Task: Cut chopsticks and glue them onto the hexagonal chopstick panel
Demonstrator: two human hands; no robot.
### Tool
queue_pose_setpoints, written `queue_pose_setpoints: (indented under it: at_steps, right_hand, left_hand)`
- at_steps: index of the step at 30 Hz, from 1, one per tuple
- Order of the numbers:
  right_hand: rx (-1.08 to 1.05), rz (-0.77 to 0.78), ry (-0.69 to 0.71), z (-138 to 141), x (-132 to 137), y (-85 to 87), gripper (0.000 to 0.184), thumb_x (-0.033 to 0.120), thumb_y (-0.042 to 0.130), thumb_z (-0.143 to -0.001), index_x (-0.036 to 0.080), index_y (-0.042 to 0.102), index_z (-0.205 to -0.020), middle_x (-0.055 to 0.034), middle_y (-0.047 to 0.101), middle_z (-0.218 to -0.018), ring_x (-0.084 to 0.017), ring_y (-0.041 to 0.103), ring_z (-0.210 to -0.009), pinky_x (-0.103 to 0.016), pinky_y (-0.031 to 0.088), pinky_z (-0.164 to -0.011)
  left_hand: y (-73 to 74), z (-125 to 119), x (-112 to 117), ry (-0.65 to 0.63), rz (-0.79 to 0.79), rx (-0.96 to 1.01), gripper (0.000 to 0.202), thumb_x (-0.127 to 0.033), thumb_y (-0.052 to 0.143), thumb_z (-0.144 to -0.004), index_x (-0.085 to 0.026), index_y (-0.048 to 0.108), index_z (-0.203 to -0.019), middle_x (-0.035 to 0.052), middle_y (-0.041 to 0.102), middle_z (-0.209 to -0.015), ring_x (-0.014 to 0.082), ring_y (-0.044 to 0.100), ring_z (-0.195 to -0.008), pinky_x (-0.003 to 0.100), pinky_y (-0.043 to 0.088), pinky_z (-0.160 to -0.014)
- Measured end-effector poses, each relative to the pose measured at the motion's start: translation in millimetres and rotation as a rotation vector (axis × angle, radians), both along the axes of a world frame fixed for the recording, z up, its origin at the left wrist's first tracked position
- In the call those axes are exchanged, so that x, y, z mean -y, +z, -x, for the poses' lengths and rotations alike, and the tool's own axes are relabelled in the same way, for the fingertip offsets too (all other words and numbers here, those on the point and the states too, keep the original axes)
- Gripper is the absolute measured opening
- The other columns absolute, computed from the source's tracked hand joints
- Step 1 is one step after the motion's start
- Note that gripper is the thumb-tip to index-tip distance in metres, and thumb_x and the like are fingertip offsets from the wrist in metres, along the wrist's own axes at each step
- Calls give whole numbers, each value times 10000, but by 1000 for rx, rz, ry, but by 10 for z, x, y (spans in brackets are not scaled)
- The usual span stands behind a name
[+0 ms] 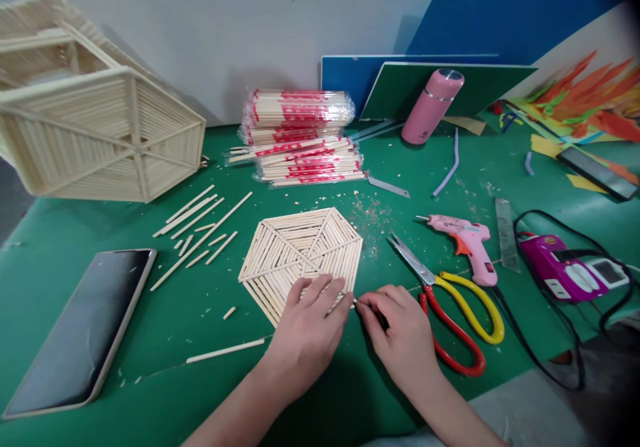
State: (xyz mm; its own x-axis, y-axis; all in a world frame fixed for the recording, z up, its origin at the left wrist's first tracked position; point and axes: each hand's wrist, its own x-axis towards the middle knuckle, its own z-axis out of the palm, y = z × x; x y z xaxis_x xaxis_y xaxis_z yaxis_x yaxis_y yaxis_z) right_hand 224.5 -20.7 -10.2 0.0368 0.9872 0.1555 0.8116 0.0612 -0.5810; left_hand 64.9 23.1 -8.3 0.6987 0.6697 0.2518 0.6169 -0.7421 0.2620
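A hexagonal panel [300,240] of thin wooden sticks lies flat on the green table, with sticks crossing it like spokes. My left hand [313,334] rests over its near part, fingers stretched out and hiding some of the sticks. At the panel's near right corner, my right hand [400,327] pinches the end of a thin wooden stick [355,302] between thumb and forefinger; most of that stick is covered by my hands. Scissors [427,277] with red and yellow handles lie beside my right hand, blades apart. One loose stick [225,351] sits left of my left wrist.
Cut sticks [200,234] and a phone [83,330] lie left. A large stick-built structure [100,134] stands behind them. Wrapped stick bundles [303,137], a blade [389,187] and a pink bottle [433,107] are farther back. Right are a glue gun [465,240], ruler [507,234] and purple power strip [565,267].
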Motion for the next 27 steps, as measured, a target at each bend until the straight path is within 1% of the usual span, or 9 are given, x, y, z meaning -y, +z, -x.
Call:
queue_pose_setpoints:
  at_steps: [8,18,23,27]
  right_hand:
    - [20,30,3,9,10,11,146,216,472,-831,189,596,-759,-34,563,-714,-167,484,-691,-292,351,-624]
    - [21,22,16,11,1,13,165,216,460,-835,179,604,-762,-34,558,-702,-161,484,-682,-292,354,-622]
    - [10,17,17,2,2,2,160,207,460,-837,184,599,-761,-38,560,-707,-165,483,-688,-300,358,-629]
    - [3,18,20,0,4,-2,153,208,468,-834,187,603,-765,-38,563,-709,-166,485,-686,-301,360,-627]
  left_hand:
    - [1,-6,-4,1,-1,10,248,-181,434,-841,-201,581,-1040,59,593,-1113,236,484,-1048,424,345,-856]
    - [12,-3,4,1,-2,15,257,-186,425,-848,-175,563,-1064,56,597,-1116,233,487,-1052,414,344,-860]
    - [4,-25,3,12,-22,40,233,-192,432,-848,-165,580,-1026,50,614,-1086,225,503,-1028,406,345,-856]
    - [-24,-60,12,44,-52,54,207,-178,455,-836,-163,599,-984,56,627,-1057,226,516,-1001,405,354,-848]
